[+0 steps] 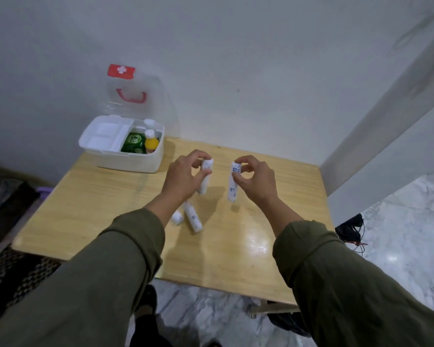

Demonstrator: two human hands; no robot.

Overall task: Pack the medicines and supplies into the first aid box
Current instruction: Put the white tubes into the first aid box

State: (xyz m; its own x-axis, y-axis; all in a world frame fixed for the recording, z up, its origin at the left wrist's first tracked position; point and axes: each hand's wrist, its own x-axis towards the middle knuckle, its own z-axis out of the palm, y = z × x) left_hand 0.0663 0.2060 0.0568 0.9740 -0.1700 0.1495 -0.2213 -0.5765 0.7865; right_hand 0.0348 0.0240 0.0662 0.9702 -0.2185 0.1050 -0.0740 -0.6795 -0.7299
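Observation:
The white first aid box (133,163) stands open at the table's far left corner, its clear lid (135,96) with a red handle leaning up against the wall. Inside are a white tray insert (105,134), a green packet (133,143) and a yellow bottle (151,142). My left hand (186,176) pinches the top of a white bandage roll (205,180) held upright above the table. My right hand (253,181) grips another white bandage roll (233,186) the same way. Two more white rolls (193,216) (177,217) lie on the table under my left wrist.
The small wooden table (110,209) sits in a corner with the wall behind and a wall edge at the right. A marble floor shows below and to the right, with dark cables (351,229) beside the table. Dark items lie at the far left.

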